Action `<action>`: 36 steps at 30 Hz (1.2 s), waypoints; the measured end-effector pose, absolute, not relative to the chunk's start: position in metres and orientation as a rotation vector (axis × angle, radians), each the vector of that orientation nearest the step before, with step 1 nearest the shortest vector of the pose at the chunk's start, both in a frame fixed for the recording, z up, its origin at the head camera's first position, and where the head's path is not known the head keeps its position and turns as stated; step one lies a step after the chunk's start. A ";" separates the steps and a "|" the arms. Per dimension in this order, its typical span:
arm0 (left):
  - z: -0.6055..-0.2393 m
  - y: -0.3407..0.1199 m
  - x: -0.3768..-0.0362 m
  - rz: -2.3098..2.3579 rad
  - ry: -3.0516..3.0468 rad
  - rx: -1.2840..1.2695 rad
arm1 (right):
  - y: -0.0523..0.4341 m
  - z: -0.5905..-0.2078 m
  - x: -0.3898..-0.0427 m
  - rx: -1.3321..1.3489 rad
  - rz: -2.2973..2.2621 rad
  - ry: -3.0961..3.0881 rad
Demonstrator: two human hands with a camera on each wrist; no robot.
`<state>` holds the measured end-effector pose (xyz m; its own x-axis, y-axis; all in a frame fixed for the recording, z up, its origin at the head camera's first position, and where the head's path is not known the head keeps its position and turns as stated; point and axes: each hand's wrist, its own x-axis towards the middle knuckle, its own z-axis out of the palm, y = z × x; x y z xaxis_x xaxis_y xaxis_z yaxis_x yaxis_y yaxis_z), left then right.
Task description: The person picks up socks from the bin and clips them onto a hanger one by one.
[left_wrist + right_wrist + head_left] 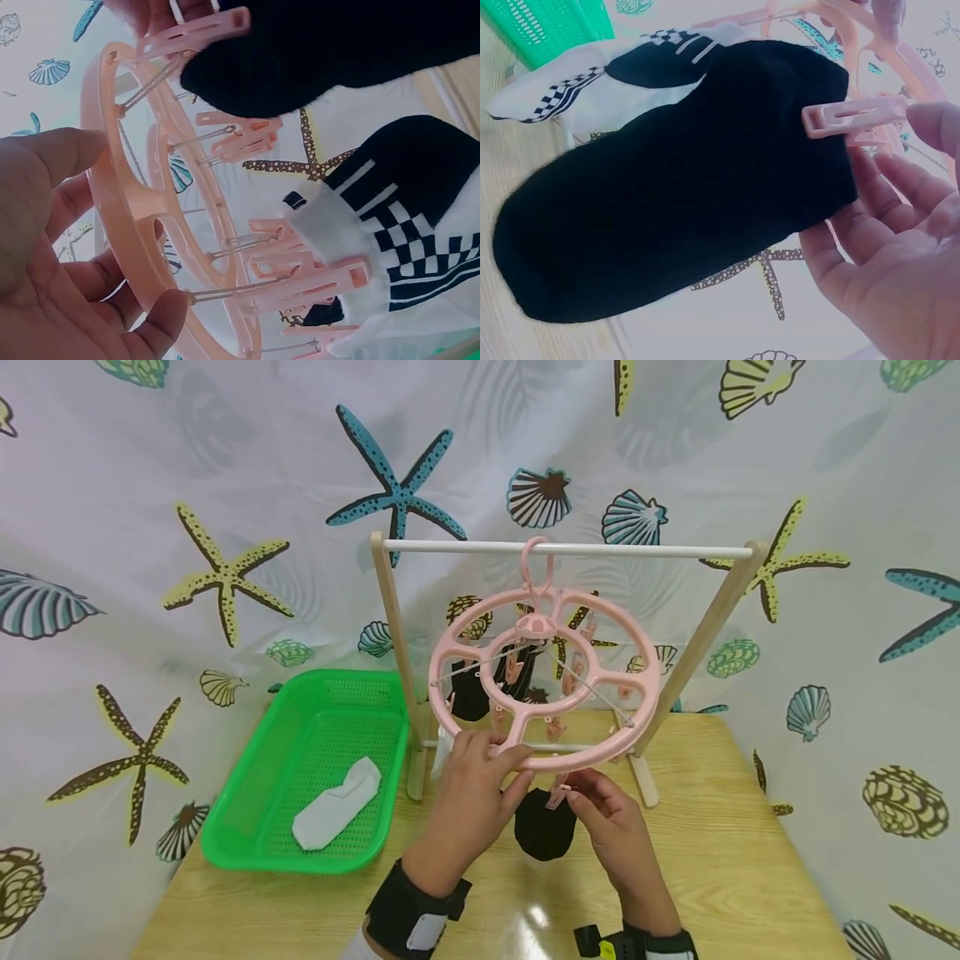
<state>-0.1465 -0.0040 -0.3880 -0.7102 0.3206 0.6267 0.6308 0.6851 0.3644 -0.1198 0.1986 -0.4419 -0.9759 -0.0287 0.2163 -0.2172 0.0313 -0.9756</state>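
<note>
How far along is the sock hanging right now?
Done: a black-and-white checkered sock and another dark one already hang from the pink ring hanger. In hand: the left hand grips the ring's front rim while the right hand works the clip holding the black sock. Left: one white sock lies in the green basket.

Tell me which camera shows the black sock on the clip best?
The right wrist view: the black sock fills it, hanging from a pink clip. The head view shows it small, partly behind the hands; the left wrist view shows only part.
</note>
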 end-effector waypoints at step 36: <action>-0.376 -0.039 -0.160 -0.775 -2.318 -0.823 | 0.222 -0.444 -0.113 -0.319 1.953 -2.003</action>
